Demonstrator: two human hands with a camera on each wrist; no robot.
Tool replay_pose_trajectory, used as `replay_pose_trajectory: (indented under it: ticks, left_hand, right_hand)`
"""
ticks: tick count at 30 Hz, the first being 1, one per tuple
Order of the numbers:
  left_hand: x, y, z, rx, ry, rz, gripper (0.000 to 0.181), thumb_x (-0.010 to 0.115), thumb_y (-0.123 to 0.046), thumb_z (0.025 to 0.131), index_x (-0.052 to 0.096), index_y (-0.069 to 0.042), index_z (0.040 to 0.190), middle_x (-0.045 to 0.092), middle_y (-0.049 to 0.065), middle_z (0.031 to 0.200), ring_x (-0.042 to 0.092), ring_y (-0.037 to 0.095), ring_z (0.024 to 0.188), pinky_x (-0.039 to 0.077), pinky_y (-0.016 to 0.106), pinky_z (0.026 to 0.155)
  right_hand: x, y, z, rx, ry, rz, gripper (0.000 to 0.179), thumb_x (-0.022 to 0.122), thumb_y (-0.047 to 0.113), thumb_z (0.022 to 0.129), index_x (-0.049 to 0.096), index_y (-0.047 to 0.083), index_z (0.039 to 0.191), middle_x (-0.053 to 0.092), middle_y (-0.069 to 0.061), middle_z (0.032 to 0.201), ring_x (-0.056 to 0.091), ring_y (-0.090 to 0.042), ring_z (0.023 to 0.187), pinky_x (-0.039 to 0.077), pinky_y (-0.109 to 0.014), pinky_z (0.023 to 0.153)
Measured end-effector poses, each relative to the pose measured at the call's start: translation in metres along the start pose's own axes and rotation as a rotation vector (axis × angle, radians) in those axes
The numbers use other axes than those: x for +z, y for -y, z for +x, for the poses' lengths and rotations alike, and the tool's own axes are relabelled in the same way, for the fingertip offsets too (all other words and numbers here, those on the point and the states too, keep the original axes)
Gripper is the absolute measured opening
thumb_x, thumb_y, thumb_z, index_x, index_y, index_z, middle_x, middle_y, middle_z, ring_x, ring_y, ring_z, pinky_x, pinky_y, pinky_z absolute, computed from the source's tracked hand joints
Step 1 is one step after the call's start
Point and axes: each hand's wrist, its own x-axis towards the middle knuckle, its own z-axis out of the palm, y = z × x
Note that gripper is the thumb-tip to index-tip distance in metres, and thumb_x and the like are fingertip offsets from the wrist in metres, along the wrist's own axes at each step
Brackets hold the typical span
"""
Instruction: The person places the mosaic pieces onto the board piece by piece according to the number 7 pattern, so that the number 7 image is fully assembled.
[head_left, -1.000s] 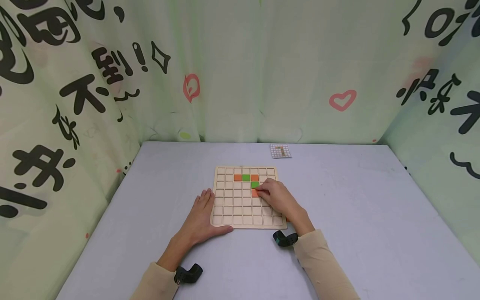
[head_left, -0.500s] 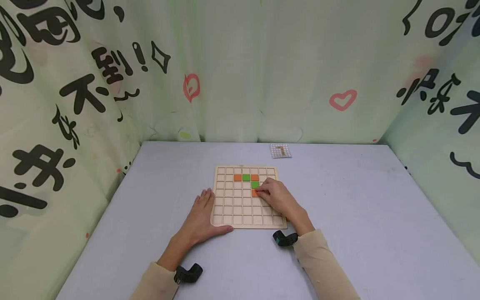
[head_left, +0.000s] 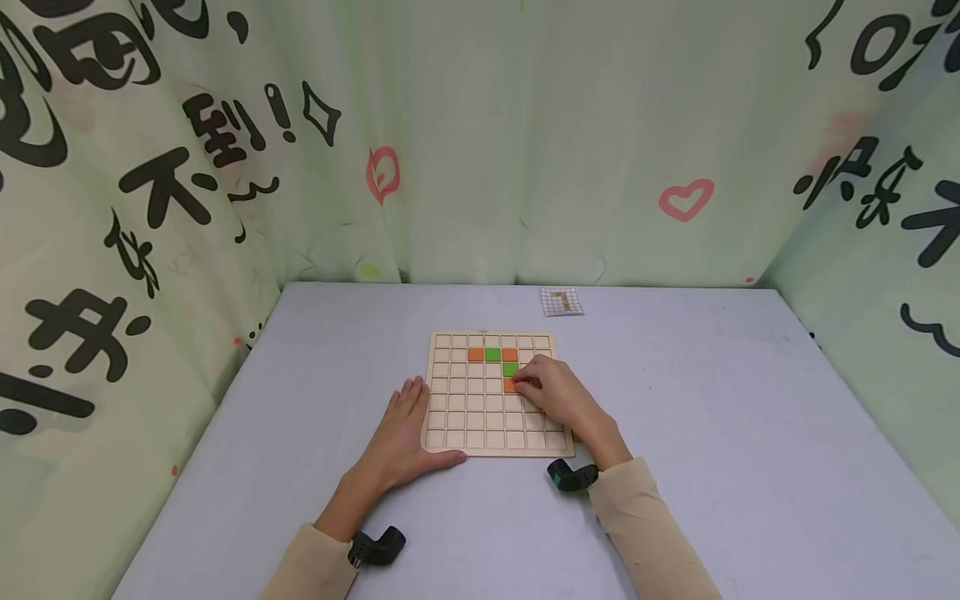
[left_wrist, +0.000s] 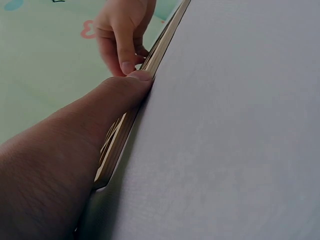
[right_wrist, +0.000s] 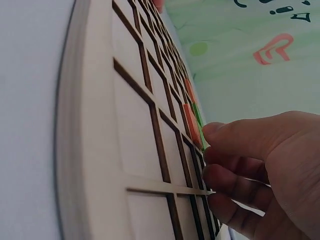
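A wooden grid board [head_left: 455, 421] lies flat on the table with several square tiles in its cells. Orange, green and orange tiles form a row near the far side; a green tile [head_left: 510, 368] and an orange tile [head_left: 509, 386] run down from its right end. My left hand [head_left: 397, 442] is spread at the board's left near corner, and its thumb [left_wrist: 117, 95] rests on the near edge. With curled fingers, my right hand [head_left: 561, 393] holds thumb and fingertips at the lowest orange tile, partly covering it. The right wrist view shows that hand [right_wrist: 270, 165] beside the grid.
Beyond the board, a small card [head_left: 561, 302] with a printed grid pattern lies near the table's far edge. A bit of orange [head_left: 577, 437] shows beside the board under my right wrist. Printed curtains [head_left: 592, 167] enclose the white table [head_left: 720, 417].
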Motion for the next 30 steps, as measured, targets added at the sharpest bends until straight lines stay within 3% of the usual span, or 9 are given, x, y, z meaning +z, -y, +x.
replay_pose_trajectory:
  ticks: [9,30]
  left_hand:
    - [0.000,0.000,-0.001,0.001,-0.001,-0.004,0.123,0.073,-0.072,0.072,0.024,0.003,0.157,0.019,0.019,0.167,0.013,0.032,0.157,0.014,0.049,0.129]
    - [0.000,-0.001,-0.001,0.009,-0.011,-0.013,0.123,0.074,-0.071,0.072,0.025,0.003,0.157,0.019,0.020,0.167,0.014,0.033,0.157,0.015,0.049,0.129]
  right_hand:
    - [-0.005,0.000,-0.001,0.039,-0.007,0.046,0.017,0.070,0.019,0.095,0.074,0.010,0.109,0.068,-0.004,0.104,0.059,-0.014,0.087,0.053,-0.032,0.079]
    - [-0.018,-0.007,-0.006,0.081,-0.033,0.064,0.024,0.067,0.020,0.096,0.068,0.008,0.117,0.065,-0.006,0.105,0.057,-0.018,0.089,0.051,-0.032,0.077]
